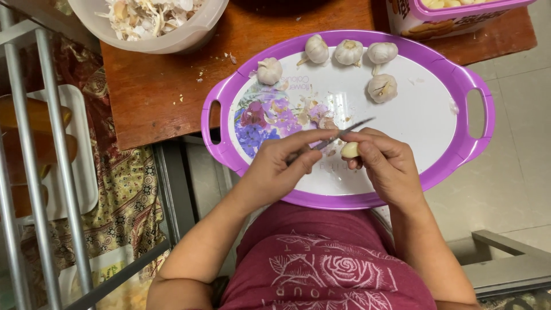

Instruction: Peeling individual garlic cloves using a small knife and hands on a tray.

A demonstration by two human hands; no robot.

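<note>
Over the near rim of the oval purple tray (479,138), which overhangs the front edge of the wooden table (155,97), the left hand (281,163) pinches a small knife (343,133) whose blade points toward 2 o'clock, while the right hand (387,163) grips a peeled garlic clove (350,150) in its fingertips just under the blade. Five whole garlic bulbs (382,88) sit toward 12 o'clock along the far rim, leaving the tray's white middle and 3 o'clock side open, apart from papery skins (298,115) at 10 o'clock. A bowl of peelings (152,20) stands at 11 o'clock, and a purple tub (453,14) at 1 o'clock, on the table's far edge.
</note>
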